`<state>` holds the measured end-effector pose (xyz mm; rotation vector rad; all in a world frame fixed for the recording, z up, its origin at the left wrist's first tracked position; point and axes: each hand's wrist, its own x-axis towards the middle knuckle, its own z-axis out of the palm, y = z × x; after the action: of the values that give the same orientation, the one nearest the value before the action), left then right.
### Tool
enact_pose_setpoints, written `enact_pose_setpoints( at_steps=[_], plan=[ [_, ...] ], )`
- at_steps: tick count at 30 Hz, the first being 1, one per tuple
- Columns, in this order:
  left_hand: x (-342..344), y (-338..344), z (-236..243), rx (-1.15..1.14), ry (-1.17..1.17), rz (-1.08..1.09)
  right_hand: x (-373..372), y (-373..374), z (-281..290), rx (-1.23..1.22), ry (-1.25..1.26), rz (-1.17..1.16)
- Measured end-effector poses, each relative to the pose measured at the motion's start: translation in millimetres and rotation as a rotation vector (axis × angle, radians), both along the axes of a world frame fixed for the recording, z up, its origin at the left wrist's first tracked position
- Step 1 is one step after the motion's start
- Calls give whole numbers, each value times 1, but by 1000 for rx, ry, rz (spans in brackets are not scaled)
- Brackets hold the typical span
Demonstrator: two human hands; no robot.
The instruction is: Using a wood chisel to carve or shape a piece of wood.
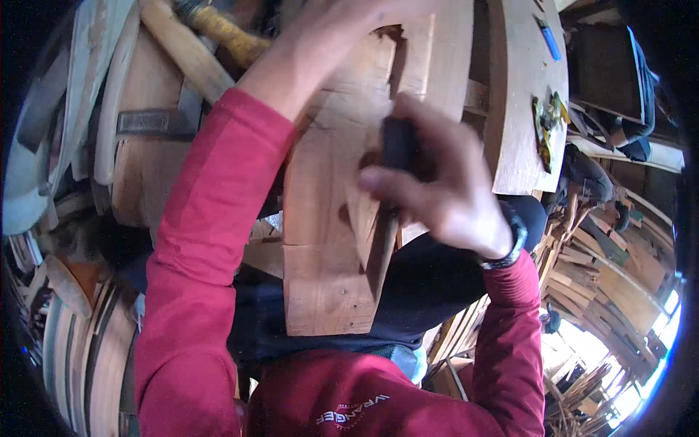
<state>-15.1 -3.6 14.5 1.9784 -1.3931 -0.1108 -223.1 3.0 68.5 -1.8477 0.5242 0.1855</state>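
Note:
My right hand (444, 182), smeared a little by motion, is closed round a dark, block-shaped object (400, 146) whose kind I cannot make out. It is over the right side of a thick light-brown wooden board (328, 284), whose near end is by my lap. That board has small holes near its end and a dark, ragged gap farther up. Across the board's far part reaches my left forearm (313, 62). Up at the top edge, my left hand (378, 9) is blurred and partly cut off, so its fingers do not show.
To the right lies a curved plank (520, 95) carrying a blue pen-like item (549, 40) and some yellow-green scraps (547, 127). At left are a wooden handle (186, 47), a flat metal bar (153, 121) and several curved boards. Another person (588, 178) is beyond, near stacked wood.

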Motion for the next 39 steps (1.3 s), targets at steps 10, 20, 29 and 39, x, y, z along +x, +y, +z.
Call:
enact_pose_setpoints(
  at_steps=[10, 20, 29, 39],
  plan=[
    [0, -17, -27, -103, -94, 15, -16, 7, -2, -4, -98, -13],
    [-3, -7, -21, -170, -75, -3, -23, 0, -7, -48, -109, 41],
    [3, -8, -26, -168, -105, -36, -14, 2, -5, 145, 32, -38],
    [3, -19, -44, -429, -152, -31, -14, -27, -16, 33, -335, -260]
  ],
)
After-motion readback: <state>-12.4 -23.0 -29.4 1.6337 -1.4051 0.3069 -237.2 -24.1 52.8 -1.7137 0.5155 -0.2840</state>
